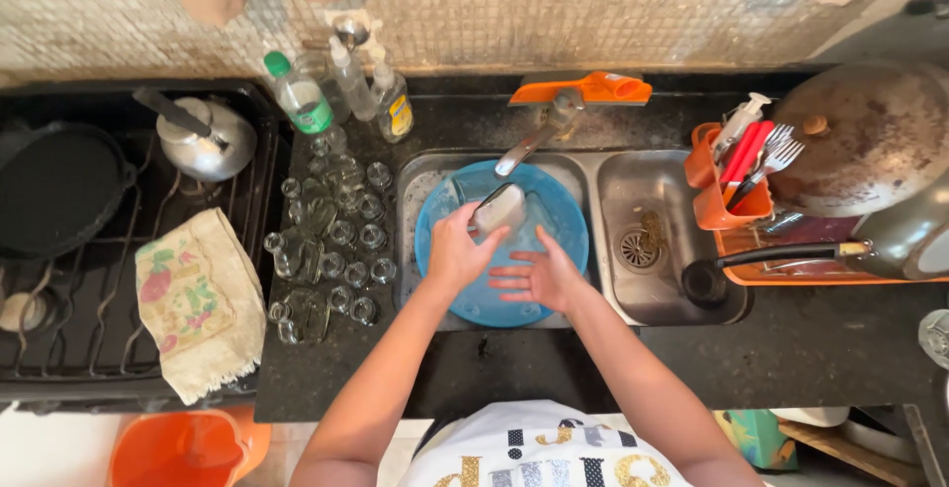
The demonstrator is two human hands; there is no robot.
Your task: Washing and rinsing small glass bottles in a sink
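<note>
Your left hand [455, 255] is closed around a clear glass container [500, 208], with the fingers wrapped on its side, and you hold it tilted over the blue basin [563, 240] in the left sink bowl, just under the faucet [534, 141]. Your right hand [542, 279] is open, palm turned up and fingers spread, just beside the container but holding nothing.

To do this washing well, I think you should keep the wet glass low over the basin, because it will be slippery and a short fall is safer. Bring the open hand under its base to support it, and turn it slowly so that water reaches the inside.

Now the packages, from left to right. On the stove a folded cloth [198, 299] with a printed flower pattern in red and green lies beside a metal kettle [208, 141]. At the back of the counter stands a clear plastic bottle [301, 96] with a green cap and a green band label. Next to it are two clear squeeze bottles [371, 91]; the right one has a yellow label. In front of them, many small empty glass jars [336, 240] stand close together, without labels. At the right, an orange cutlery holder [727, 185] carries forks and red-handled tools, beside a large pan [860, 151] on an orange tray.
</note>
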